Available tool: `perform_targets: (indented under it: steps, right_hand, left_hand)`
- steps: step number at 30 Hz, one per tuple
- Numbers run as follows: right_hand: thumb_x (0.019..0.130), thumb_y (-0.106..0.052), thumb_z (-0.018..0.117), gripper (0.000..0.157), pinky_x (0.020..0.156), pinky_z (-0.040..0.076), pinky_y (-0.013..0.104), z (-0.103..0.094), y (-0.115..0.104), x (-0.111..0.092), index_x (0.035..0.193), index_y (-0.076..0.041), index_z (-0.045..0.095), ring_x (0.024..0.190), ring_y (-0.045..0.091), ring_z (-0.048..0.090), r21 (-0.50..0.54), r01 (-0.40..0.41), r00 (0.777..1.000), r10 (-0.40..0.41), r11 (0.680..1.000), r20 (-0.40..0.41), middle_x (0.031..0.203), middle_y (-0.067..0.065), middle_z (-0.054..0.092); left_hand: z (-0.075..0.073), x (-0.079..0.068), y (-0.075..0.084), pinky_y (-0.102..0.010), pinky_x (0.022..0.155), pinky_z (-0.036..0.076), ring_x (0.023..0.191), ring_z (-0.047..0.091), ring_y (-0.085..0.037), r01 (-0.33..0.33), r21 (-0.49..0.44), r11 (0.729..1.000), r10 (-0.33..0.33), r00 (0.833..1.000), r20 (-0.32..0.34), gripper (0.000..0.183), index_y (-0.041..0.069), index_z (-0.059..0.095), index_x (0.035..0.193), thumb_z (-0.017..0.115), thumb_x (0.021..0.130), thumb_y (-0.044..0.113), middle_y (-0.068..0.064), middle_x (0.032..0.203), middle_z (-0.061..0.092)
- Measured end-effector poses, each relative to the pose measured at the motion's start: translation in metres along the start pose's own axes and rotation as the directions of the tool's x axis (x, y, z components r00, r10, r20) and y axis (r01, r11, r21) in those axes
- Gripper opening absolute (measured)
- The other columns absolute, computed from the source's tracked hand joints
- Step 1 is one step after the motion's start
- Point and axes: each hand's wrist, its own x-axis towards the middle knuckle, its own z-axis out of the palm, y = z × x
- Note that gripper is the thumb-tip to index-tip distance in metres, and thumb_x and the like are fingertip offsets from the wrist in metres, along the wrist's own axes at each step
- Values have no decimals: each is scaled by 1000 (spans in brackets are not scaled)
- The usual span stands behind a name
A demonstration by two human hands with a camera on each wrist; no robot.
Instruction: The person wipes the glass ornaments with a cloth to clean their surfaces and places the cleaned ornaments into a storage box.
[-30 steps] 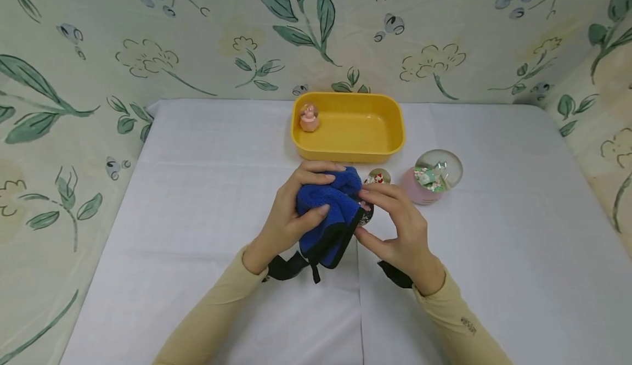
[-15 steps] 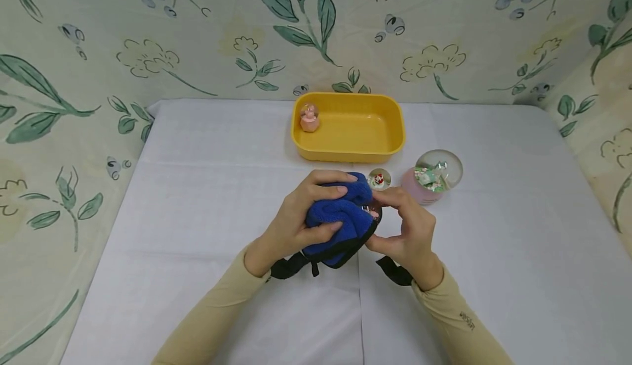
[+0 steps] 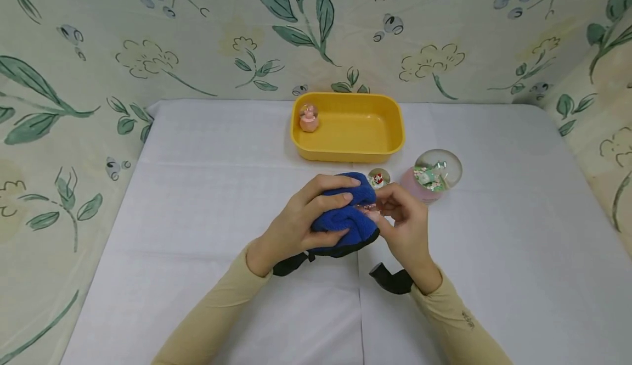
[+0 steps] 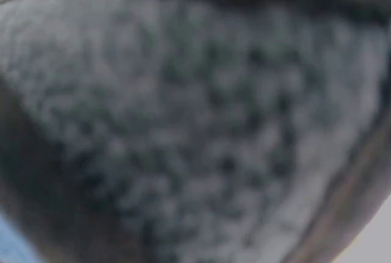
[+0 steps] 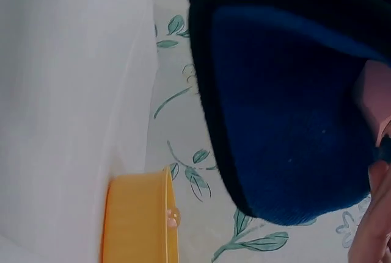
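Note:
My left hand [image 3: 301, 222] grips a bunched blue cloth [image 3: 343, 225] with black trim, wrapped round a small snow globe [image 3: 367, 208]. Only a pinkish strip of the globe shows between the folds in the head view. At its right end, my right hand [image 3: 407, 225] pinches the globe with thumb and fingers. The right wrist view has the globe's pink faceted base [image 5: 374, 95] beside a hanging flap of cloth [image 5: 287, 116]. Blurred greyish fabric [image 4: 201, 110] fills the left wrist view.
Behind the hands stands a yellow tray [image 3: 348, 155] with a small pink snow globe [image 3: 309, 121] in its left end. A small globe with a red-and-white figure [image 3: 379, 178] and a large pink-based globe [image 3: 429, 175] lie just beyond the right hand. A floral curtain [image 3: 207, 41] hangs behind.
The cloth and left hand have shifted slightly right, and the cloth is folded closer round the globe. The right hand's fingers have moved in to the globe's pink end.

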Motion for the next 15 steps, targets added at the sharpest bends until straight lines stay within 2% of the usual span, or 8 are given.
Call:
perform_targets:
  steps: [2, 4, 6, 7, 11, 15]
  right_hand:
    - [91, -25, 67, 37, 66, 55, 23, -1, -2, -1, 89, 11, 60, 74, 13, 67, 80, -107, 994, 107, 991, 15, 85, 5, 67]
    - [92, -15, 65, 22, 70, 56, 28, -2, -4, -1, 91, 7, 61, 77, 18, 69, 149, -201, 980, 199, 968, 29, 86, 10, 68]
    - [92, -6, 61, 7, 72, 56, 30, -3, -6, -1, 93, 1, 62, 79, 18, 69, 169, -277, 961, 275, 946, 38, 85, 10, 68]
    - [92, -3, 59, 5, 72, 56, 29, -3, -7, -1, 95, -2, 63, 79, 17, 68, 160, -302, 953, 300, 940, 36, 86, 9, 68]
    - [91, -1, 56, 16, 74, 54, 24, -3, -9, -2, 104, -7, 62, 82, 13, 65, 134, -339, 941, 337, 931, 38, 92, 6, 66]
    - [92, -4, 56, 22, 76, 54, 25, -4, -9, -1, 113, -2, 61, 88, 16, 62, 148, -306, 952, 304, 940, 39, 105, 9, 65]
  left_hand:
    - [0, -1, -1, -43, 98, 44, 114, 49, -34, -24, 37, 999, 23, 1000, 10, 38, 7, 43, 124, 58, 95, 27, -21, 127, 45]
    - [0, -1, -1, -43, 99, 43, 114, 49, -34, -28, 63, 998, 27, 1000, 15, 42, 8, 43, 125, 62, 93, 27, -21, 128, 45]
    - [-1, -1, -1, -43, 100, 42, 117, 48, -34, -7, 59, 998, 7, 1000, 8, 45, 8, 43, 126, 65, 91, 26, -21, 130, 45]
    - [-1, -2, 0, -43, 100, 42, 118, 48, -35, 9, 51, 999, -8, 1000, -2, 46, 9, 42, 126, 65, 90, 27, -21, 130, 44]
    - [-6, -2, 0, -46, 101, 41, 121, 45, -38, 72, 7, 997, -71, 995, -77, 50, 9, 44, 126, 68, 88, 32, -22, 132, 42]
    - [-11, -3, -1, -47, 102, 39, 122, 45, -37, 122, -5, 993, -122, 984, -131, 57, 9, 47, 128, 70, 85, 37, -22, 133, 43]
